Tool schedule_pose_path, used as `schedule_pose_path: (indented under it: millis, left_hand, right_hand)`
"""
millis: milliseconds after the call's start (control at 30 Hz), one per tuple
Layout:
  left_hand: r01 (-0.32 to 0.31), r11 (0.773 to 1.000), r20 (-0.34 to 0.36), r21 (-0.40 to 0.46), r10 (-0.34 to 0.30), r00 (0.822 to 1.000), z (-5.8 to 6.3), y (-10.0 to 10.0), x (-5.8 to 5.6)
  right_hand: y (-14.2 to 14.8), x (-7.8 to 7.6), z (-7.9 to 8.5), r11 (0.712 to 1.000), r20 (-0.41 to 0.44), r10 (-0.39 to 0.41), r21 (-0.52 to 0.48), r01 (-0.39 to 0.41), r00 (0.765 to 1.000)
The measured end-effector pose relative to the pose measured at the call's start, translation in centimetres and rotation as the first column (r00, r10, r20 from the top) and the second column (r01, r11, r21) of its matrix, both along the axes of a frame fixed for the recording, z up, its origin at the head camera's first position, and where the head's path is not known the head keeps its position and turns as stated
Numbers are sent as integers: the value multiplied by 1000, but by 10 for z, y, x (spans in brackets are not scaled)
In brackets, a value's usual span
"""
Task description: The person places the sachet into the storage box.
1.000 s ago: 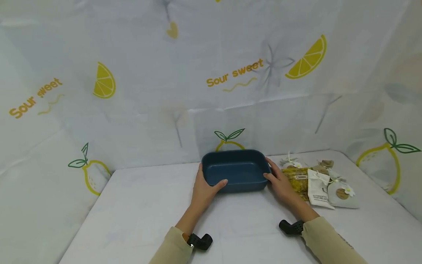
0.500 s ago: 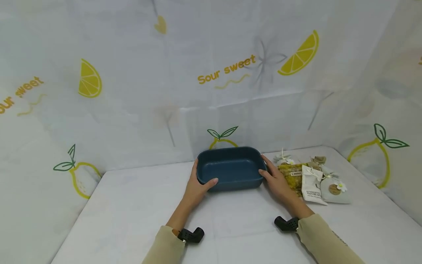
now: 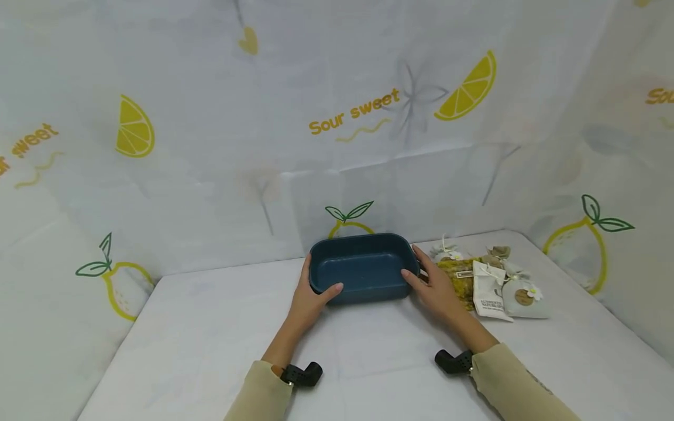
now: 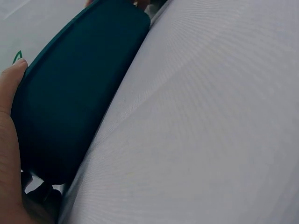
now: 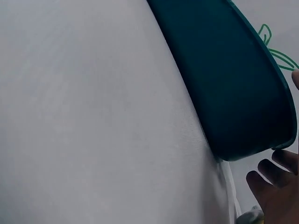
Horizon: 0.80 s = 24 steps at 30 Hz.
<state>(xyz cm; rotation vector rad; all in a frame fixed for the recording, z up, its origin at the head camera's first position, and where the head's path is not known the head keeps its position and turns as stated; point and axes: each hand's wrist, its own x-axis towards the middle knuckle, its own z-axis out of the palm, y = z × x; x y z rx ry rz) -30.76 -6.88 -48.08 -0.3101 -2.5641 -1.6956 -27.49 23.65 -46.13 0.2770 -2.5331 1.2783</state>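
A dark blue rectangular baking dish (image 3: 363, 294) with rounded corners sits upright on the white cloth, near the back edge of the table. My left hand (image 3: 310, 295) holds its left end, thumb along the front rim and fingers around the side. In the left wrist view, that thumb (image 4: 10, 84) lies at the rim and the fingertips show dark by the dish's lower corner. At the other end, my right hand (image 3: 434, 289) holds the dish with the thumb over the rim. The right wrist view shows its fingers (image 5: 275, 172) spread close at the dish's end.
Right of my right hand lies a group of small bags: a yellow-green patterned one (image 3: 462, 283), a white printed pouch (image 3: 489, 292) and a pale sachet with a flower (image 3: 523, 298). A lemon-printed cloth backdrop (image 3: 221, 146) rises behind the table.
The head view has turned slightly right, so everything sits further left. The right thumb reaches a little farther over the rim. The dish keeps its place on the table.
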Motion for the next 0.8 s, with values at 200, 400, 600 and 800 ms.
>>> schedule_pose_path:
  millis: [200,400,600,800]
  left_hand:
    - [-1,1000,4,-6,1,1000,0,0,0]
    - [4,1000,5,-2,-4,1000,0,0,1]
    - [1,1000,-8,-4,-1,1000,2,0,1]
    - [8,1000,-5,-8,-8,1000,1,0,1]
  right_hand:
    - [10,7,5,998,-142,-13,66,22,990]
    - [28,18,5,981,-235,-125,119,156,964]
    - [44,23,-4,962,-211,-195,149,228,958]
    - [54,24,-9,947,-216,-198,209,244,956]
